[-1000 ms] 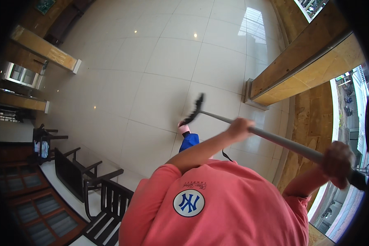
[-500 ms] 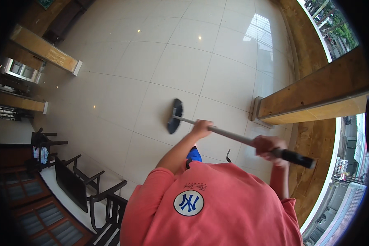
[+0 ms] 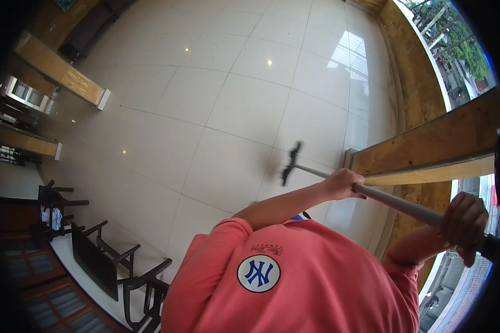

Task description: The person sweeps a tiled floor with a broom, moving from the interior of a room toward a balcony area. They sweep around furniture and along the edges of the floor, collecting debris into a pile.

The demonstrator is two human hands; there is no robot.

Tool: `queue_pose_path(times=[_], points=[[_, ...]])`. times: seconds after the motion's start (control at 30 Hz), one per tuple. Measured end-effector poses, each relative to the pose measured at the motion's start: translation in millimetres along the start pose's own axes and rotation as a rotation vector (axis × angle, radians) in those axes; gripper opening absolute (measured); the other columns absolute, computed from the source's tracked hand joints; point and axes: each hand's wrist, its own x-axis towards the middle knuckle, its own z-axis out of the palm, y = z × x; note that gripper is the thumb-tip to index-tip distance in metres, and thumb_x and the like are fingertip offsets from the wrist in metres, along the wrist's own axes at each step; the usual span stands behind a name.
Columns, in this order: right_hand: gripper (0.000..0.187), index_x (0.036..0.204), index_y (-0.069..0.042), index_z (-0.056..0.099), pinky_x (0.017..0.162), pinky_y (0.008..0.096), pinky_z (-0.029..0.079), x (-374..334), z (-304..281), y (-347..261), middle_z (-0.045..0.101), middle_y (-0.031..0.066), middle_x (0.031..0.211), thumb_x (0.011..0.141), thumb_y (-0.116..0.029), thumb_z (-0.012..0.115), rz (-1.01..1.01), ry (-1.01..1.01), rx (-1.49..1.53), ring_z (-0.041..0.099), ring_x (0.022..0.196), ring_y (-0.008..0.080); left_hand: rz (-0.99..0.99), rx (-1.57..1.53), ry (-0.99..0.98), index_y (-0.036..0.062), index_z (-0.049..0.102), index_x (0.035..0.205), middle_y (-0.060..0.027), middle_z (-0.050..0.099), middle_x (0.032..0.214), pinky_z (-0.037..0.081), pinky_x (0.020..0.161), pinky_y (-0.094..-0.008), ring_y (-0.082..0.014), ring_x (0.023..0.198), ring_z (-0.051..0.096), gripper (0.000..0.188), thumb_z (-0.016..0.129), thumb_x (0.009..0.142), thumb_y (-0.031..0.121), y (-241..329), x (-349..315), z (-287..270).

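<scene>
A push broom [image 3: 397, 201] with a long grey handle and a dark, narrow head slants across the view from the middle to the right. My left hand [image 3: 343, 184] is wrapped around the handle partway down. Near the black grip at the top end, my right hand [image 3: 465, 225] is closed on the same handle. The dark broom head [image 3: 292, 162] is smeared by motion over the pale tiled floor [image 3: 228, 139], with a faint shadow beside it. Whether it touches the tiles, I cannot tell.
A wood-coloured pillar [image 3: 428, 144] stands at the right, close to the handle. Beyond it runs a low ledge [image 3: 419, 72] with the street outside. Dark chairs [image 3: 116, 244] and a white-topped table [image 3: 89, 277] stand at the lower left. Another pillar [image 3: 66, 72] is at the far left.
Both hands have moved right with the broom, the right hand reaching farther out toward the edge. The broom head has swung right across the floor, closer to the pillar.
</scene>
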Motion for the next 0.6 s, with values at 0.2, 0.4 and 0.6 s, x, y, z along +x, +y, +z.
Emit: queue_pose_path(times=[0.2, 0.4, 0.6], points=[[0.039, 0.052, -0.007, 0.046, 0.046, 0.0298, 0.042, 47, 21, 113, 0.05, 0.005, 0.051, 0.069, -0.033, 0.07, 0.393, 0.427, -0.34, 0.052, 0.046, 0.0182, -0.078, 0.116, 0.025, 0.0064, 0.051, 0.064, -0.0132, 0.053, 0.06, 0.041, 0.055, -0.0406, -0.0336, 0.061, 0.055, 0.024, 0.067, 0.068, 0.024, -115, 14, -24], [0.024, 0.061, -0.003, 0.05, 0.06, 0.0364, 0.047, -22, -5, 220, 0.052, 0.0091, 0.055, 0.075, -0.016, 0.064, 0.269, 0.866, 0.061, 0.051, 0.049, 0.0194, -0.43, 0.403, -0.027, 0.0095, 0.054, 0.068, -0.0102, 0.057, 0.065, 0.042, 0.062, -0.0433, -0.0318, 0.069, 0.058, 0.021, 0.066, 0.068, 0.027, -204, -40, -121], [0.014, 0.07, -0.002, 0.055, 0.089, 0.0458, 0.042, -40, -45, 275, 0.059, 0.0114, 0.068, 0.078, -0.012, 0.059, 0.424, 0.658, 0.059, 0.061, 0.072, 0.0254, -0.666, 0.676, 0.068, 0.0089, 0.053, 0.067, -0.0096, 0.059, 0.067, 0.041, 0.065, -0.0475, -0.0321, 0.073, 0.058, 0.015, 0.063, 0.067, 0.02, -247, -58, -169]])
